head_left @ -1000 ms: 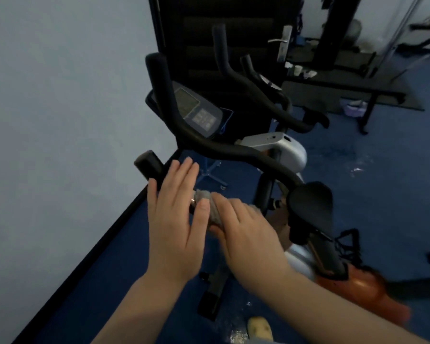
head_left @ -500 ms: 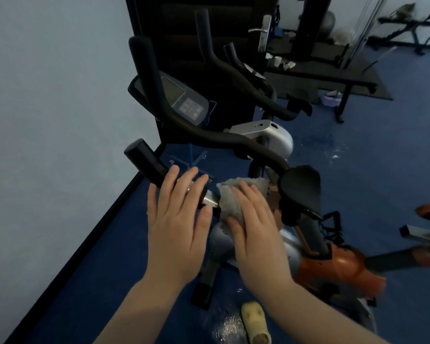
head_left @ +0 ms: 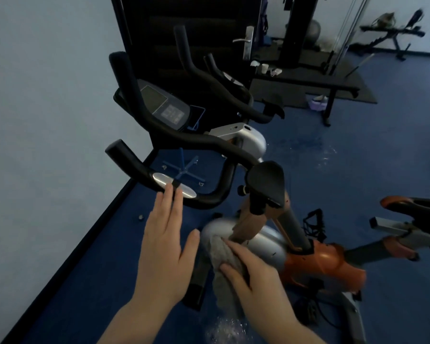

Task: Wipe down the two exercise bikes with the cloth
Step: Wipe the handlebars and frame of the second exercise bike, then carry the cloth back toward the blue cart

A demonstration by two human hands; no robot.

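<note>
The cloth (head_left: 222,263), grey and bunched, lies against the silver housing (head_left: 266,240) of the near exercise bike (head_left: 315,263), low beside its brown post. The right hand (head_left: 255,276) presses on it, fingers curled over the fabric. The left hand (head_left: 165,252) is flat with fingers straight and together, holding nothing, its fingertips (head_left: 170,192) at the metal sensor plates on the black handlebar (head_left: 209,142). A second bike (head_left: 238,131) stands behind, on the blue floor (head_left: 358,170).
</note>
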